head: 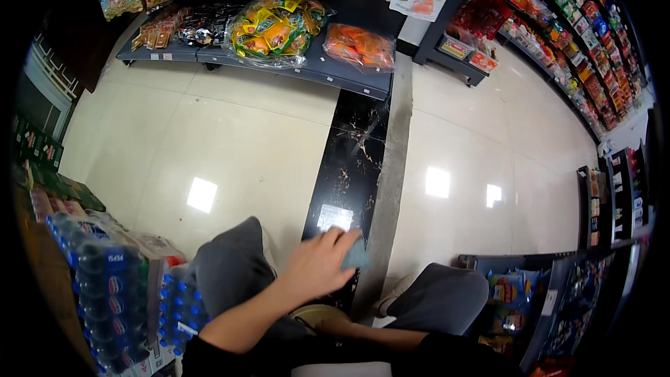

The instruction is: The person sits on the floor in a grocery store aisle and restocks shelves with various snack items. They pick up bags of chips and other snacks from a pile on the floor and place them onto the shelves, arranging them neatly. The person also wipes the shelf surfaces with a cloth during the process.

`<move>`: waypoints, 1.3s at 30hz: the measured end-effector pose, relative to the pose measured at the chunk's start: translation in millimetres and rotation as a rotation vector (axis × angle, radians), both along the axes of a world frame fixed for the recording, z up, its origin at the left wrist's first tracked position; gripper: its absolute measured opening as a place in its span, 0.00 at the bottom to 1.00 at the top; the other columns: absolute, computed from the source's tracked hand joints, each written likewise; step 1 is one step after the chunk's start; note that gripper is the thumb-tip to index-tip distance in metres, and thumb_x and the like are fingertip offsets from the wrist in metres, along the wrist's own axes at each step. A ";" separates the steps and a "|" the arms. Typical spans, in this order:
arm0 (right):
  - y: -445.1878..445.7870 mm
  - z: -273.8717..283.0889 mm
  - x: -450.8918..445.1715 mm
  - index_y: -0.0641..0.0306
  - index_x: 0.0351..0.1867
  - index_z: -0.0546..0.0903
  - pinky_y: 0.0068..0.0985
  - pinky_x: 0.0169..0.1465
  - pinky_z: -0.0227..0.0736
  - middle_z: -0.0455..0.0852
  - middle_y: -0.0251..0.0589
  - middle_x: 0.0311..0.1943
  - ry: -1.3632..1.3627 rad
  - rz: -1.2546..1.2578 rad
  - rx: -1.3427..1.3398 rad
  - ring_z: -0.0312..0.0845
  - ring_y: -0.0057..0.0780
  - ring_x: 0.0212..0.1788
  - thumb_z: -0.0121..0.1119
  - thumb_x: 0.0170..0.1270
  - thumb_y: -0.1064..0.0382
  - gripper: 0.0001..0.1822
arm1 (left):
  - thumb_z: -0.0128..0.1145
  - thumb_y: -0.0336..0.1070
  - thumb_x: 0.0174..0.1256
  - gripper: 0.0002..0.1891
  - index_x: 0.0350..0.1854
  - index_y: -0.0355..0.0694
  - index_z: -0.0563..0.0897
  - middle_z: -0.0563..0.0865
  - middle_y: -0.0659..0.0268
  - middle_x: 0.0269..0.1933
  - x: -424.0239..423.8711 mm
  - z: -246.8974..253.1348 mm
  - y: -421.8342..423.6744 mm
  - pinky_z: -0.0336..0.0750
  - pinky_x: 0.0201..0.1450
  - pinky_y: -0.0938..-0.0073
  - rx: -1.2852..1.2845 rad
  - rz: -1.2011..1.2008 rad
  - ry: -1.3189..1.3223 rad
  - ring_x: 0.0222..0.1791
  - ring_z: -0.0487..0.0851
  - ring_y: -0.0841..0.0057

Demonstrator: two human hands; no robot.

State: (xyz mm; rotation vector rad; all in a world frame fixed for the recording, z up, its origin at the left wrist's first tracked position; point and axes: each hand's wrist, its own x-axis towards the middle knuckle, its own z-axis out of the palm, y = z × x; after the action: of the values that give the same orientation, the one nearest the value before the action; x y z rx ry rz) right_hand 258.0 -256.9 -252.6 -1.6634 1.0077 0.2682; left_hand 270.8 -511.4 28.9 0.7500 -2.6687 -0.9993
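My left hand (320,264) reaches out between my knees, its fingers and thumb closed on a small grey-green piece (357,255) that looks like cloth. Beneath both is a floor strip of black marble-look stone (348,167). Nearer my body, my right hand (335,326) lies low at a tan, rounded object (316,314), perhaps a bowl or a cap. Its fingers are mostly hidden, so its grip cannot be told. My left forearm passes over my left thigh. Both knees, in grey trousers, are bent and spread apart.
A low dark shelf (356,81) with bagged snacks stands ahead, with hanging packets above. Shrink-wrapped Pepsi bottles (112,298) are stacked at my left. A rack with blue snack bags (515,293) stands by my right knee. Stocked shelves (581,52) line the far right. Pale tiles (225,125) cover the floor.
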 end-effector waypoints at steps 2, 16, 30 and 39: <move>-13.5 0.3 -4.7 0.61 0.50 0.79 0.40 0.48 0.75 0.84 0.50 0.44 -0.049 -0.055 0.026 0.82 0.44 0.46 0.44 0.68 0.54 0.19 | 0.67 0.39 0.44 0.31 0.57 0.48 0.74 0.78 0.64 0.44 -7.5 -4.0 -11.5 0.79 0.38 0.67 0.107 0.017 0.011 0.40 0.82 0.65; -18.4 7.3 -47.7 0.61 0.41 0.84 0.33 0.43 0.73 0.84 0.42 0.32 -0.151 -0.705 0.660 0.81 0.33 0.37 0.57 0.64 0.46 0.19 | 0.64 0.43 0.52 0.26 0.55 0.43 0.74 0.81 0.52 0.46 -15.1 -69.9 -112.9 0.77 0.45 0.57 0.516 0.290 -0.251 0.43 0.82 0.52; -29.5 317.8 -255.7 0.64 0.33 0.83 0.27 0.31 0.75 0.82 0.37 0.25 -0.103 -1.507 0.610 0.78 0.29 0.27 0.59 0.65 0.49 0.18 | 0.63 0.52 0.52 0.31 0.53 0.34 0.74 0.84 0.46 0.43 -59.1 212.9 -55.8 0.76 0.48 0.58 0.517 0.264 -0.202 0.44 0.82 0.50; -180.2 576.0 -328.7 0.54 0.58 0.73 0.37 0.57 0.71 0.77 0.43 0.56 -1.117 -1.859 0.540 0.75 0.36 0.54 0.46 0.68 0.38 0.27 | 0.60 0.49 0.59 0.30 0.60 0.38 0.69 0.77 0.46 0.56 -223.4 346.4 -12.8 0.72 0.55 0.55 0.545 0.263 0.163 0.56 0.76 0.51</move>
State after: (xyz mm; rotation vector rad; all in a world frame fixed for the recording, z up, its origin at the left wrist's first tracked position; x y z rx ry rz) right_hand -70.7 -437.1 323.4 0.1808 0.9891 -1.3270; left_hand 47.4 -524.2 375.3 1.0296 -2.0982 -1.6472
